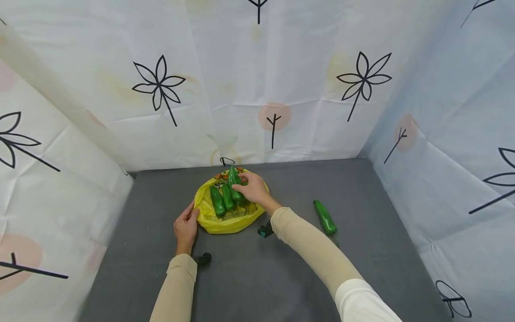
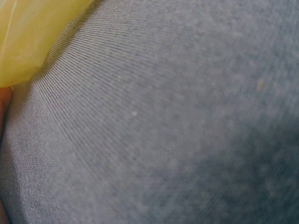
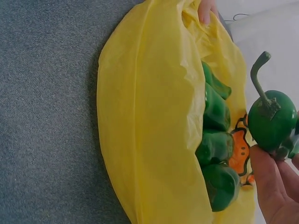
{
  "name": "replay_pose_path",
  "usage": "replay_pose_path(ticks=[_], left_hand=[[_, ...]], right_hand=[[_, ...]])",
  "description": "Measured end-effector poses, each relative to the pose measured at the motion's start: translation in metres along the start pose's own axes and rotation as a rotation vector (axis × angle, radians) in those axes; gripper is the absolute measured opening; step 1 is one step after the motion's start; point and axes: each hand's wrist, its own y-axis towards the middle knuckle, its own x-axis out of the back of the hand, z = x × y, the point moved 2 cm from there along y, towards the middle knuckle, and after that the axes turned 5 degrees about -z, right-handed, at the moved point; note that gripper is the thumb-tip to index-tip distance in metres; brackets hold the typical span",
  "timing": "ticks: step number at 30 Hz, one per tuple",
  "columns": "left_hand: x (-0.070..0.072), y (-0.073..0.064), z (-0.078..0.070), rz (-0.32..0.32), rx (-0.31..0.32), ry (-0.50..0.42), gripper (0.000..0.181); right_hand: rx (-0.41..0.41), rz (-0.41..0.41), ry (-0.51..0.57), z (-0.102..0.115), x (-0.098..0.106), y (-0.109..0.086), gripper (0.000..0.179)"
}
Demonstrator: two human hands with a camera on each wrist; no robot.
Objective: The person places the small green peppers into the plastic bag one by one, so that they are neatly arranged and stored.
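A yellow plastic bag [image 1: 225, 227] lies with its mouth wide at the far middle of the table. Its left rim is held by my left hand [image 1: 186, 229], whose fingertips [image 3: 204, 11] show at the rim in the right wrist view. Over the bag, my right hand [image 1: 254, 190] grips a green pepper [image 1: 233, 181] by its side; its curved stem [image 3: 258, 77] shows in the right wrist view. Several more green peppers [image 1: 217, 202] lie side by side inside the bag. The left wrist view catches only a corner of the bag [image 2: 28, 42] and a sliver of finger.
Another green pepper [image 1: 325, 218] lies on the grey table [image 1: 249, 277], right of the bag. White cloth walls [image 1: 225, 58] with leaf drawings enclose the table at the back and sides. Dark wrist camera parts [image 1: 203, 259] stick out beside each wrist.
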Motion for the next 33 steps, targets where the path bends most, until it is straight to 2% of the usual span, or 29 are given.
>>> replay_pose_path(ticks=[14,22,33], left_hand=[[0.000,0.001,0.002,0.003,-0.017,0.011,0.043],[-0.001,0.000,0.000,0.022,0.008,0.011,0.044],[0.001,-0.002,-0.003,0.028,0.020,-0.003,0.043]], right_hand=[[0.012,0.026,-0.020,-0.005,-0.018,0.005,0.055],[-0.008,0.036,-0.040,-0.010,-0.027,0.007,0.056],[-0.017,0.043,-0.017,-0.011,-0.029,0.006,0.056]])
